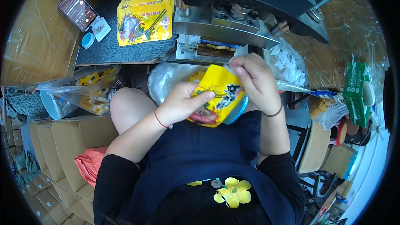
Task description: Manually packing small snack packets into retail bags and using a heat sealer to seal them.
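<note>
Over my lap, my left hand (185, 100) grips a yellow printed pouch (223, 87), its thumb lying across the front. The pouch is tilted, one corner pointing up. My right hand (255, 77) is closed in a pinch at that upper corner; a small pale bit shows by its fingertips, too hidden to name. Behind the pouch's lower right side a blue rounded edge (238, 110) peeks out. Beyond my hands stands a metal press (227, 31) with a brass-coloured block under its jaw. A stack of similar yellow pouches (146, 23) lies on the grey mat to its left.
A phone (78, 10) on a stand and a small blue-lidded tub (88, 40) sit at the far left. Bags of white plastic pieces (287, 62) and of yellow pouches (93, 77) flank me. Cardboard boxes (68, 150) stand left, a wooden stool (314, 148) right.
</note>
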`<action>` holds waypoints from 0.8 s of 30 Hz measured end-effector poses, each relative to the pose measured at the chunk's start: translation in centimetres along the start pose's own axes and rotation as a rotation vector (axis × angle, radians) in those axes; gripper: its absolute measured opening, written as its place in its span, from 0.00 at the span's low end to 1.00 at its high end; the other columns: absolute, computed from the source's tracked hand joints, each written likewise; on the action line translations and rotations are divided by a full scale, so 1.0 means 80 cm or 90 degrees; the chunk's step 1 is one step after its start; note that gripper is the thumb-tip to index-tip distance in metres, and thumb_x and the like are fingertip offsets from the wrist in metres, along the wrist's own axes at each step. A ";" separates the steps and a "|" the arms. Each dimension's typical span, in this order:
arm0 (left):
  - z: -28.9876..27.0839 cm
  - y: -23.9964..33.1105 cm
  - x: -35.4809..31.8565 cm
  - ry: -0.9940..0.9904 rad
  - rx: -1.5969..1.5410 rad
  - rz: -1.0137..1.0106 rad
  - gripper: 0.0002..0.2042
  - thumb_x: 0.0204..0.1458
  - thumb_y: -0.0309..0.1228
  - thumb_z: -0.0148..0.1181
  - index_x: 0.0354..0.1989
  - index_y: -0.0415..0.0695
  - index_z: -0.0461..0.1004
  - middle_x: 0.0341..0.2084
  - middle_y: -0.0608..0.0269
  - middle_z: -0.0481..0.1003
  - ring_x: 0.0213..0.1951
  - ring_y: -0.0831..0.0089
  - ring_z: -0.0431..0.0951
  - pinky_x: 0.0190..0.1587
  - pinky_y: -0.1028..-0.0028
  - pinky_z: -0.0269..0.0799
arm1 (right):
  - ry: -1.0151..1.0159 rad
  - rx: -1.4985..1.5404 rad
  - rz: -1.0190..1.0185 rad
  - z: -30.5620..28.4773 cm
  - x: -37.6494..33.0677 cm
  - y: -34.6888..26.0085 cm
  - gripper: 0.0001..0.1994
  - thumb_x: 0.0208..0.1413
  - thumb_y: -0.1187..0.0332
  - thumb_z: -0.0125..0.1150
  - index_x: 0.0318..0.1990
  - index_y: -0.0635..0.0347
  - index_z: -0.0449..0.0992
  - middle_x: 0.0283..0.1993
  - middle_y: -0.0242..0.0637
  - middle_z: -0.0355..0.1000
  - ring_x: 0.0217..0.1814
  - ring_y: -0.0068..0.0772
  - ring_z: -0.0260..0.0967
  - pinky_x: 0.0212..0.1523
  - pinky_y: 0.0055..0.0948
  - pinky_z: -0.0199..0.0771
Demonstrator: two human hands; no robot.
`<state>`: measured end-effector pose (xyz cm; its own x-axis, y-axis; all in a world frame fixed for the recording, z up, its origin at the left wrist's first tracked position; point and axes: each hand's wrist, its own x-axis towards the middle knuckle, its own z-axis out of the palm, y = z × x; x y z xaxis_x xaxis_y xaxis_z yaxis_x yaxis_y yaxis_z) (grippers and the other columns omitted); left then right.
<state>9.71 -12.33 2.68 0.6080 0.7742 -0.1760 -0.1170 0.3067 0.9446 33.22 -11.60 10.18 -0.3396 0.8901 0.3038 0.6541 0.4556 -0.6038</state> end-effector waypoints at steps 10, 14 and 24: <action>-0.011 0.003 0.037 -0.088 -0.300 -0.147 0.16 0.57 0.18 0.60 0.55 0.35 0.74 0.49 0.54 0.80 0.48 0.69 0.82 0.54 0.68 0.77 | -0.003 -0.466 0.367 -0.055 -0.050 0.075 0.16 0.59 0.68 0.59 0.54 0.58 0.74 0.48 0.52 0.72 0.46 0.59 0.73 0.45 0.48 0.73; -0.033 0.017 0.064 -0.064 -0.246 -0.166 0.19 0.57 0.18 0.61 0.57 0.34 0.72 0.50 0.53 0.79 0.47 0.69 0.82 0.54 0.67 0.77 | -0.043 -0.412 0.300 -0.049 -0.060 0.116 0.15 0.54 0.71 0.63 0.50 0.57 0.75 0.42 0.50 0.74 0.44 0.57 0.74 0.41 0.47 0.75; -0.185 0.044 0.054 0.344 1.120 0.182 0.31 0.62 0.46 0.54 0.71 0.46 0.58 0.68 0.40 0.58 0.70 0.44 0.55 0.71 0.52 0.49 | 0.138 -0.395 0.275 -0.033 -0.062 0.099 0.10 0.62 0.71 0.56 0.47 0.65 0.74 0.45 0.51 0.75 0.48 0.56 0.73 0.46 0.46 0.73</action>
<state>0.32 0.27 1.16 0.3934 0.8708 0.2951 0.9016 -0.4282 0.0616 41.89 -12.41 5.81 0.1283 0.9416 0.3114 0.9778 -0.0676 -0.1983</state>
